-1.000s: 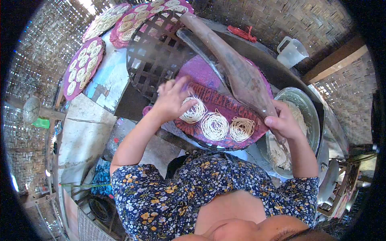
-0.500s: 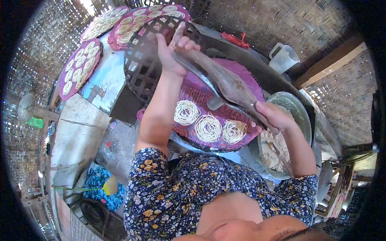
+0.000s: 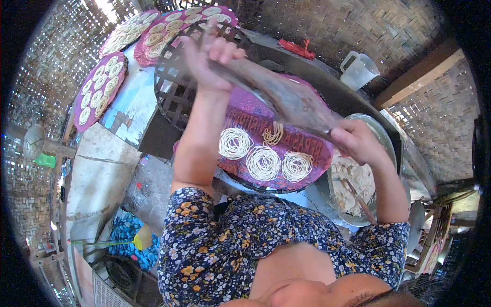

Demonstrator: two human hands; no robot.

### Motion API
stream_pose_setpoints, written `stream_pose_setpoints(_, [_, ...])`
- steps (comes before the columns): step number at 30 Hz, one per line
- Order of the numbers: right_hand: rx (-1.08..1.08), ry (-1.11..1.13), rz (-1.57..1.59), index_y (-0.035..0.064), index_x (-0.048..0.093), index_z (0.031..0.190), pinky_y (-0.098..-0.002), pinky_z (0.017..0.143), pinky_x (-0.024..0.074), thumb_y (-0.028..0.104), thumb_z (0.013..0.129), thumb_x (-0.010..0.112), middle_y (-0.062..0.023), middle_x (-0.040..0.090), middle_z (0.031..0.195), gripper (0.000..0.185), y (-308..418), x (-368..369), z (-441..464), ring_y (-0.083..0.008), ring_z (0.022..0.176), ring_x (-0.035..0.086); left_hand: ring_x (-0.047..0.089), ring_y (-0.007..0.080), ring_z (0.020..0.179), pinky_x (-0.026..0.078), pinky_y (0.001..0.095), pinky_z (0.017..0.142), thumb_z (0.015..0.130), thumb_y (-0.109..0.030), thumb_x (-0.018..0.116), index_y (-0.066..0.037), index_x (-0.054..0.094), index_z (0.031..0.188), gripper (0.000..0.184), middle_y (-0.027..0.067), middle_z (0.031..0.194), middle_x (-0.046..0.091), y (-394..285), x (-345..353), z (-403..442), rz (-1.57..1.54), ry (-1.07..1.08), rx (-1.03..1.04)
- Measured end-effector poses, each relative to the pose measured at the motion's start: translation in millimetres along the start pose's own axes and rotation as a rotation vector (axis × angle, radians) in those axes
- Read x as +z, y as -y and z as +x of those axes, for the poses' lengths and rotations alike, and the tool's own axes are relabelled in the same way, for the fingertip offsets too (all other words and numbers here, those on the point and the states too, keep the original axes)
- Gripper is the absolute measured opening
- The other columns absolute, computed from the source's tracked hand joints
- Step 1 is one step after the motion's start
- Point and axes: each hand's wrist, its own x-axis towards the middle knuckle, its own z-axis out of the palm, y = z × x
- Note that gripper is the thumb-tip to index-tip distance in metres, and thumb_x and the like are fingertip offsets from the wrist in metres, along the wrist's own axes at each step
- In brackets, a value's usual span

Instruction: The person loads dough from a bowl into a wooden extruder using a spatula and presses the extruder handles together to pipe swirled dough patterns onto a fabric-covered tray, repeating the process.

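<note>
My left hand, smeared by motion, has its fingers curled round the upper-left end of a long wooden press; its thumb and index finger stick out. My right hand is wrapped round the lower-right end. The press slants above a round tray lined with purple cloth. Beneath it a small bundle of pale strands lies or hangs over the cloth; I cannot tell which. Three coils of pale noodle strands, one being the middle coil, rest along the tray's near side.
A metal basin of pale dough with a stick stands at the right. A woven basket-like lattice lies at the left. Behind are more trays of coils, a plastic jug and a red bag.
Both hands have shifted slightly, the left down-left and the right rightward, with the press. A small bundle of strands now shows below it, where a grey metal part showed before.
</note>
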Motion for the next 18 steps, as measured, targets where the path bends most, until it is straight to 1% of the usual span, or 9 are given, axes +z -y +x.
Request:
stream_pose_setpoints(3, [-0.001,0.021,0.109,0.0030,0.055,0.066,-0.0234,0.041,0.0355,0.048,0.079,0.054,-0.0005,0.048,0.053,0.046,-2.4,12.8,-3.8,-0.0086,0.047,0.048,0.039,0.0107,0.050,0.039,0.0320,0.062,0.083,-0.069,0.026,-0.015,0.056,0.111,0.068,-0.0059,0.051,0.034,-13.1,18.2,-4.3,-0.002,0.043,-0.053])
stream_pose_setpoints(4, [-0.035,0.030,0.058,0.0013,0.060,0.076,-0.0227,0.041,0.0358,0.048,0.081,0.053,-0.0002,0.050,0.056,0.048,-0.5,11.8,-9.0,-0.0082,0.047,0.049,0.037,0.0115,0.049,0.038,0.0324,0.062,0.083,-0.069,0.026,-0.015,0.057,0.109,0.067,-0.0057,0.050,0.032,-12.5,24.5,-9.3,-0.016,0.026,-0.059])
stream_pose_setpoints(7, [0.087,0.092,0.109,0.0028,0.062,0.103,-0.0257,0.048,0.0400,0.044,0.081,0.057,-0.0013,0.054,0.062,0.047,-3.3,0.4,-30.6,-0.0085,0.054,0.049,0.035,0.0120,0.047,0.039,0.0330,0.062,0.083,-0.068,0.026,-0.014,0.058,0.107,0.067,-0.0058,0.049,0.031,0.4,26.3,-20.4,-0.020,0.050,-0.089])
stream_pose_setpoints(8, [0.084,0.056,0.086,0.0032,0.060,0.109,-0.0251,0.047,0.0396,0.045,0.079,0.059,-0.0023,0.055,0.062,0.052,-2.4,-3.4,-35.8,-0.0085,0.051,0.049,0.034,0.0119,0.046,0.039,0.0334,0.060,0.083,-0.067,0.027,-0.014,0.058,0.105,0.066,-0.0059,0.048,0.030,7.0,30.8,-22.9,-0.028,-0.002,-0.072])
stream_pose_setpoints(11, [-0.123,-0.077,-0.087,0.0021,0.060,0.108,-0.0266,0.049,0.0419,0.046,0.078,0.061,-0.0041,0.057,0.063,0.054,-5.8,-11.5,-31.8,-0.0105,0.051,0.051,0.034,0.0117,0.045,0.039,0.0336,0.059,0.084,-0.067,0.027,-0.014,0.059,0.104,0.065,-0.0059,0.048,0.030,11.7,31.1,-12.0,-0.070,0.030,-0.051])
stream_pose_setpoints(12, [-0.133,-0.087,-0.099,0.0021,0.060,0.108,-0.0272,0.052,0.0429,0.045,0.078,0.061,-0.0054,0.058,0.065,0.053,-3.5,-12.4,-29.6,-0.0111,0.054,0.052,0.034,0.0117,0.046,0.039,0.0342,0.058,0.084,-0.068,0.022,-0.014,0.060,0.102,0.068,-0.0053,0.048,0.032,8.7,34.9,-6.6,-0.066,0.056,-0.042])
stream_pose_setpoints(15, [-0.162,-0.139,-0.127,0.0021,0.061,0.106,-0.0292,0.061,0.0456,0.043,0.077,0.062,-0.0093,0.062,0.070,0.050,11.5,-6.9,-18.9,-0.0131,0.063,0.056,0.034,0.0115,0.046,0.039,0.0342,0.059,0.083,-0.069,0.016,-0.013,0.060,0.105,0.075,-0.0051,0.048,0.033,-10.2,43.9,7.3,-0.038,0.176,-0.051])
stream_pose_setpoints(16, [-0.140,-0.128,-0.129,0.0029,0.061,0.105,-0.0288,0.062,0.0462,0.038,0.078,0.063,-0.0106,0.063,0.072,0.045,16.8,-4.6,-16.7,-0.0128,0.064,0.057,0.032,0.0056,0.045,0.036,0.0254,0.059,0.087,-0.056,0.036,-0.007,0.055,0.112,0.058,-0.0084,0.050,0.029,-11.3,47.8,7.0,0.008,0.191,0.024])
stream_pose_setpoints(18, [-0.181,-0.122,-0.080,0.0027,0.062,0.104,-0.0287,0.063,0.0466,0.035,0.078,0.064,-0.0104,0.063,0.073,0.042,16.4,2.7,-16.8,-0.0127,0.065,0.057,0.032,0.0058,0.044,0.036,0.0249,0.057,0.087,-0.056,0.035,-0.005,0.055,0.112,0.060,-0.0079,0.049,0.029,-20.8,57.6,2.5,0.019,0.187,-0.008])
